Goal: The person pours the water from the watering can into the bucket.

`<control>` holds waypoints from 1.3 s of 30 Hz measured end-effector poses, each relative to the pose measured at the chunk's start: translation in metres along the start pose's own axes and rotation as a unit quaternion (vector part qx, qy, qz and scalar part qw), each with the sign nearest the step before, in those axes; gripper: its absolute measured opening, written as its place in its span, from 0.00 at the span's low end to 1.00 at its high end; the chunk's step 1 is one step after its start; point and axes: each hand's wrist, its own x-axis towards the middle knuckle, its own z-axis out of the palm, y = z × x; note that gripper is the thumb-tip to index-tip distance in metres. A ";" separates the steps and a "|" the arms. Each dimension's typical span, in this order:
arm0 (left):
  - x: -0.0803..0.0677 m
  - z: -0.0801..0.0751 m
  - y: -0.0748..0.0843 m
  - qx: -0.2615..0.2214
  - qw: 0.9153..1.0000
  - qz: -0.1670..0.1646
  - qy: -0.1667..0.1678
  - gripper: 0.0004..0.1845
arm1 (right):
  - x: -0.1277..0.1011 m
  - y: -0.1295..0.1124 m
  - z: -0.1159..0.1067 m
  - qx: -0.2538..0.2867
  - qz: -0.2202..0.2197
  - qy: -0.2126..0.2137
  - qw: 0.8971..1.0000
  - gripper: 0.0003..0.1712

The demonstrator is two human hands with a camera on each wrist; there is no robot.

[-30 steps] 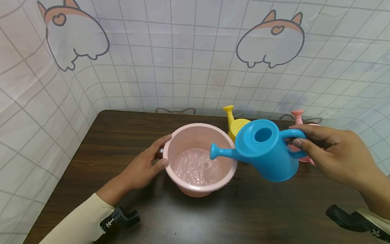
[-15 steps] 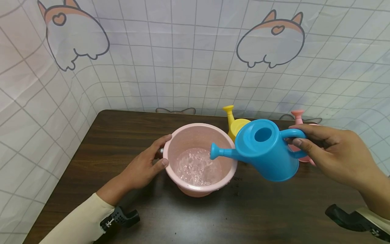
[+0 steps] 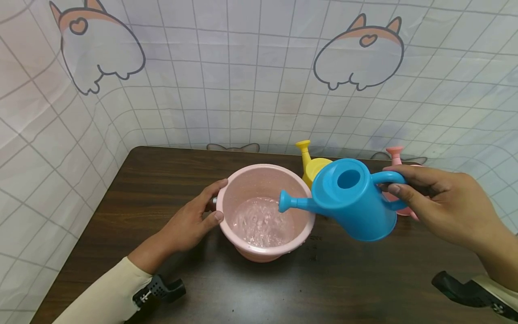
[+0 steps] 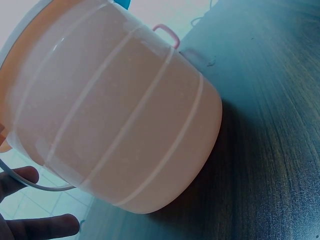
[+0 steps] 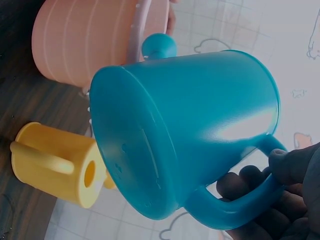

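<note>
Dark wood-grain table point(image 3: 162, 180) stood against a white gridded backdrop point(image 3: 251, 81) printed with cartoon corgi rumps. Your left hand point(image 3: 190, 222) rested on the near-left side of the pink bucket point(image 3: 243, 184), fingers loosely bent along its rim and wall. Your right hand point(image 3: 439, 204) curled around the handle of the blue watering can point(image 3: 356, 202), which hung tilted with its spout above the bucket's water. Compared with a second before, neither hand nor the can had shifted noticeably; only the ripples on the water looked different. The head view alone showed the water and a pink watering can point(image 3: 394, 155) behind your right hand. The right wrist view showed the blue can's underside and the yellow watering can point(image 5: 55, 165) on the table beside the bucket, while the left wrist view showed the bucket's ribbed wall and thin wire handle.
</note>
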 end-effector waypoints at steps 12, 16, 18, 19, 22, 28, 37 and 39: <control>-0.001 0.001 -0.001 0.007 1.000 -0.007 0.001 0.35 | -0.001 0.000 0.001 0.012 0.003 0.004 1.000 0.23; -0.001 0.001 -0.001 0.006 1.000 -0.008 0.000 0.35 | -0.001 -0.001 0.001 0.019 0.001 0.006 1.000 0.24; -0.001 0.001 0.000 0.007 1.000 -0.009 0.000 0.35 | -0.001 -0.001 0.001 0.021 0.002 0.005 1.000 0.24; -0.001 0.001 0.000 0.008 1.000 -0.009 0.000 0.35 | -0.001 -0.002 0.001 0.019 0.003 0.005 1.000 0.24; -0.001 0.001 -0.001 0.007 1.000 -0.007 0.000 0.35 | -0.001 -0.002 0.001 0.017 0.004 0.004 1.000 0.25; 0.000 0.001 -0.001 0.005 1.000 -0.005 0.000 0.35 | 0.001 -0.002 0.001 -0.002 0.011 0.002 1.000 0.24; 0.000 0.001 -0.001 0.000 1.000 -0.001 0.004 0.35 | 0.002 -0.003 0.000 -0.009 0.007 -0.006 1.000 0.24; 0.000 0.001 -0.001 0.000 1.000 0.000 0.004 0.35 | 0.003 -0.002 0.000 -0.009 0.002 -0.005 1.000 0.24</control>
